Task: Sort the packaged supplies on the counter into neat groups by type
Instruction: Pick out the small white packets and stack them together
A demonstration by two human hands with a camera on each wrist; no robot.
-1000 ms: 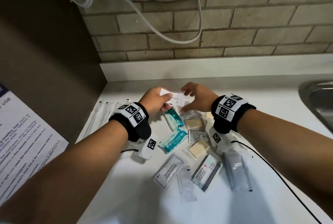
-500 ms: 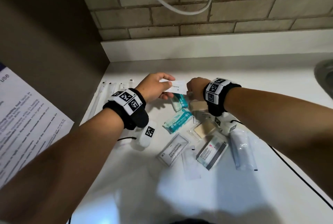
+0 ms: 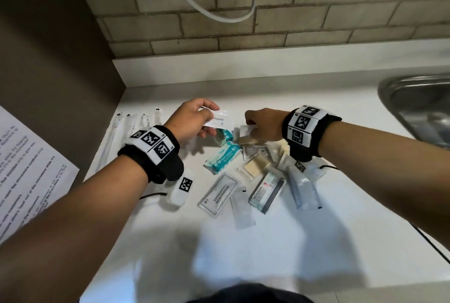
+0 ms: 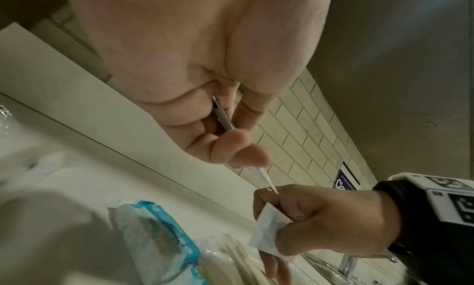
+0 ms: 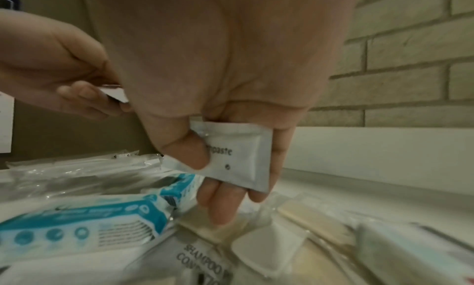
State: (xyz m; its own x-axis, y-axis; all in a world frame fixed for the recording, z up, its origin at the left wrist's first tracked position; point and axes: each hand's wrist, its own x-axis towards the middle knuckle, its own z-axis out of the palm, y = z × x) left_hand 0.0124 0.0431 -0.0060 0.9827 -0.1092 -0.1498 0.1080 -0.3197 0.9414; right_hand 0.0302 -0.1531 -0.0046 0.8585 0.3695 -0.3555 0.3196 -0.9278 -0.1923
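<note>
The right hand (image 5: 231, 86) pinches a small white foil toothpaste sachet (image 5: 238, 155), thumb across its printed face and fingers (image 5: 225, 198) behind it, just above the pile. The left hand (image 3: 192, 117) grips a second white toothpaste sachet (image 3: 222, 120) between thumb and curled fingers, held clear of the white bench (image 3: 316, 241). Below lie teal wipe packs (image 3: 222, 159), wrapped beige soap bars (image 3: 255, 167) and a shampoo sachet (image 3: 219, 193), scattered and overlapping.
</note>
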